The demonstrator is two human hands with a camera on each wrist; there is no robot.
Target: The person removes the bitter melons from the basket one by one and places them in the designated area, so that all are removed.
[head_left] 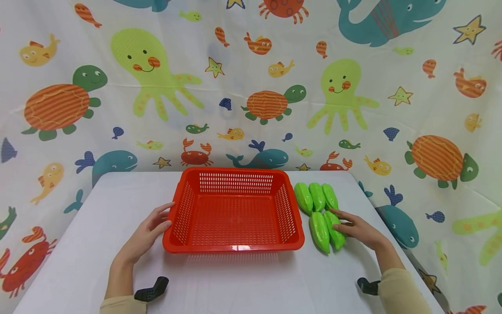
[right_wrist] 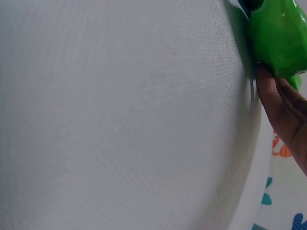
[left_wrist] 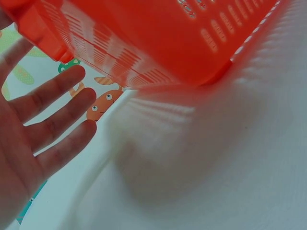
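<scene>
A red plastic basket [head_left: 235,247] with slotted walls stands on the white table, with nothing inside it. At its left side is my left hand [head_left: 150,229], index finger and thumb close to the rim. In the left wrist view the left hand's fingers [left_wrist: 53,93] are spread and the palm shows. Several shiny green, long vegetable-like pieces [head_left: 303,198] lie right of the basket in two rows. My right hand [head_left: 362,231] touches the lower right green piece [head_left: 333,233], fingertips along its right side. In the right wrist view a fingertip meets the green piece's end [right_wrist: 278,43].
The white table [head_left: 243,288] runs up to a hanging cloth [head_left: 235,87] printed with sea animals, which also drops along both sides. A black device is strapped at each wrist, beside the beige sleeves [head_left: 401,290].
</scene>
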